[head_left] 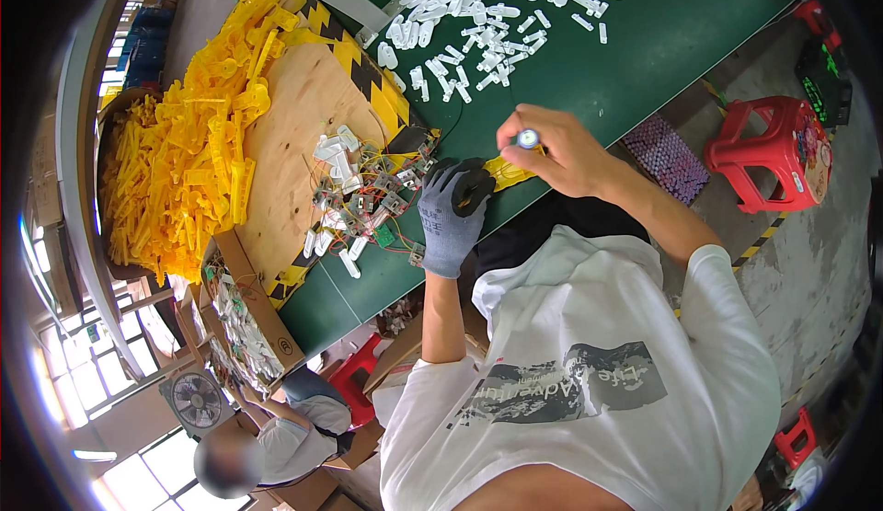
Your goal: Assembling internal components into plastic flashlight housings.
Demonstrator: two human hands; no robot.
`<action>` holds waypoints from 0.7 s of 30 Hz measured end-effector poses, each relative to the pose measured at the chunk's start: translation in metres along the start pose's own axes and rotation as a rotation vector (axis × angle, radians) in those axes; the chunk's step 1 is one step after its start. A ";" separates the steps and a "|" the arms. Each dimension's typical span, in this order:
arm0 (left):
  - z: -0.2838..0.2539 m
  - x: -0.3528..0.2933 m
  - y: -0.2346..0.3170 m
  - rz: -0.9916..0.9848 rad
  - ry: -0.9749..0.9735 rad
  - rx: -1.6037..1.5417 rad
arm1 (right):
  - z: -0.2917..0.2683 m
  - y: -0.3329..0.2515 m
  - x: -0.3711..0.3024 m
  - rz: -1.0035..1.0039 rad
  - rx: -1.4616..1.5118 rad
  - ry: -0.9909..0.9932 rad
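My left hand, in a grey glove with black fingers, is closed at the near edge of the green table. Its fingers grip the left end of a yellow plastic piece. My bare right hand wraps round an upright screwdriver, seen almost end-on from its round top. The tool stands over the right part of the yellow piece; its tip is hidden beneath the hand. Just left of my glove lies a heap of small circuit parts with thin coloured wires, with white plastic pieces among them.
Many white plastic pieces lie scattered on the green table. A big heap of yellow plastic parts rises at the left beside a wooden board. Red stools stand on the right-hand floor. A co-worker sits at lower left by a cardboard box.
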State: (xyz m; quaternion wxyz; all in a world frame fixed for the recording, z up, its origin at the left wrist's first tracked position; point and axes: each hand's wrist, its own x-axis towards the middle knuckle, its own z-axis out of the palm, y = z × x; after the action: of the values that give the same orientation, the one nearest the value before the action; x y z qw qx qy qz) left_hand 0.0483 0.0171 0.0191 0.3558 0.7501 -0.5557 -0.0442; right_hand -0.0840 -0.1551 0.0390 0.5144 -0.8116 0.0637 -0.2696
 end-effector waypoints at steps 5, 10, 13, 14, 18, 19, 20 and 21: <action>0.003 -0.002 -0.003 -0.028 0.027 -0.017 | 0.008 0.016 -0.004 0.087 0.078 -0.075; -0.003 -0.002 -0.002 -0.081 -0.026 -0.052 | 0.006 0.030 -0.016 0.008 0.052 -0.069; -0.005 -0.002 -0.003 -0.006 -0.013 -0.053 | 0.009 0.036 -0.020 -0.132 -0.110 -0.068; -0.007 -0.003 -0.003 0.003 -0.015 -0.053 | 0.012 0.038 -0.021 -0.153 -0.126 -0.053; -0.014 -0.003 -0.008 0.011 -0.100 -0.085 | 0.015 0.040 -0.022 -0.258 -0.206 0.002; -0.012 -0.004 -0.008 -0.001 -0.075 -0.099 | 0.016 0.040 -0.022 -0.258 -0.212 0.003; -0.010 -0.004 -0.008 -0.014 -0.050 -0.113 | 0.016 0.039 -0.022 -0.232 -0.235 0.010; -0.008 -0.005 -0.007 -0.012 -0.050 -0.116 | 0.017 0.038 -0.023 -0.205 -0.257 0.017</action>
State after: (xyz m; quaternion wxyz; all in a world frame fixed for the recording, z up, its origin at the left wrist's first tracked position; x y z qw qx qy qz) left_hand 0.0561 0.0260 0.0193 0.3844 0.7301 -0.5565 -0.0973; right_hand -0.0883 -0.1508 -0.0081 0.3753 -0.8707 0.0188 -0.3172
